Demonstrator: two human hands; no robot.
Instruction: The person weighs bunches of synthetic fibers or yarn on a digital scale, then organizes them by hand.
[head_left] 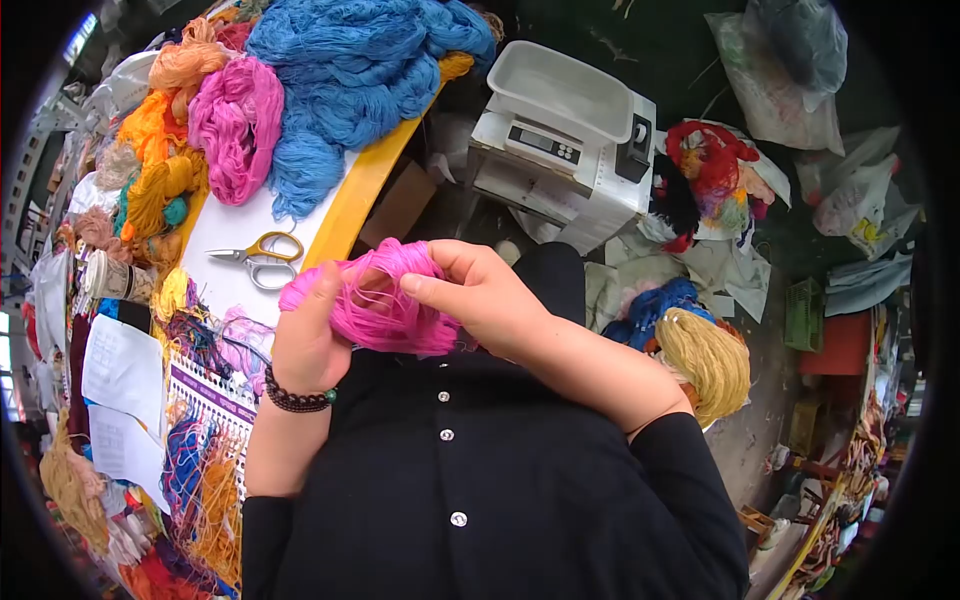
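Scissors [240, 255] lie on the table [345, 215] just beyond the L hand [305, 345], handles turned its way, prob. for quick reach. That hand, part-curled, grips one end of the pink yarn [390, 320], held btwn both hands, likely to spread strands. R hand [490, 300] pinches the other end w/ thumb & forefinger. Scale [545, 145] sits beyond R hand, apparently kept off the yarn table.

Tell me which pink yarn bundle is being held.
The bright pink bundle between left hand and right hand; the other pink bundle lies beside the blue yarn.
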